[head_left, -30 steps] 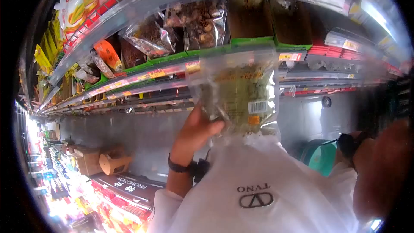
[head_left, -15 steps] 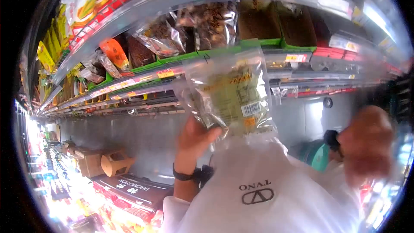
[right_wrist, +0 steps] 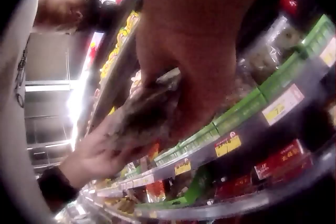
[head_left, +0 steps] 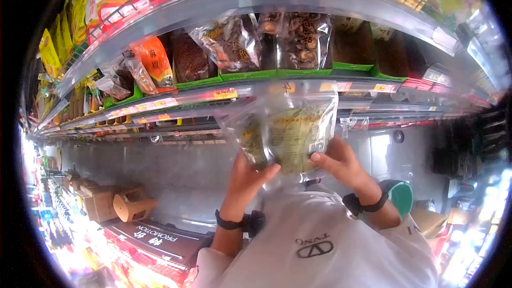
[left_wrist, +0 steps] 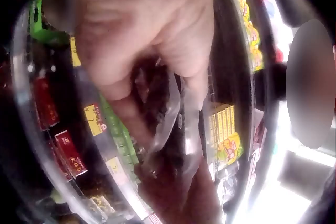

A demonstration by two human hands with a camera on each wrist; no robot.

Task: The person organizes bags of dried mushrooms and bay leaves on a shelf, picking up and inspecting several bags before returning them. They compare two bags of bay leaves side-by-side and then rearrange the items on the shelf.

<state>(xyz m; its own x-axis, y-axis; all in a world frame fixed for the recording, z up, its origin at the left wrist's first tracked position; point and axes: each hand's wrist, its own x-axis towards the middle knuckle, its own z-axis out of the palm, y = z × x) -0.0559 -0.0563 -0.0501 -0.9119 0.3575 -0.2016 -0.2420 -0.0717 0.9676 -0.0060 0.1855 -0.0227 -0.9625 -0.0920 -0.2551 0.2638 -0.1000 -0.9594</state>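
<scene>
In the head view a clear plastic bag (head_left: 293, 133) with pale green contents, printed text and a barcode is held upright before the white shirt. A second clear bag (head_left: 250, 141) overlaps it on the left. My left hand (head_left: 242, 181) grips the lower left side, thumb across the front. At the lower right edge, my right hand (head_left: 346, 168) pinches the bag with its thumb in front. The left wrist view shows bag edges (left_wrist: 170, 121) between the fingers of the left hand (left_wrist: 147, 29). In the right wrist view, the right hand (right_wrist: 194, 56) covers part of the bag (right_wrist: 147, 113).
Behind the bags runs a store shelf with green-edged boxes (head_left: 250, 74) of packaged dried goods, including an orange packet (head_left: 154, 61). Price tags (head_left: 226, 94) line its edge. Cardboard boxes (head_left: 98, 202) stand lower left, a green bucket (head_left: 400, 197) lower right.
My right hand has come in from the right and taken hold of the bag's right edge. The left hand keeps its grip. The bag sits lower in view, and the shelves have shifted rightward.
</scene>
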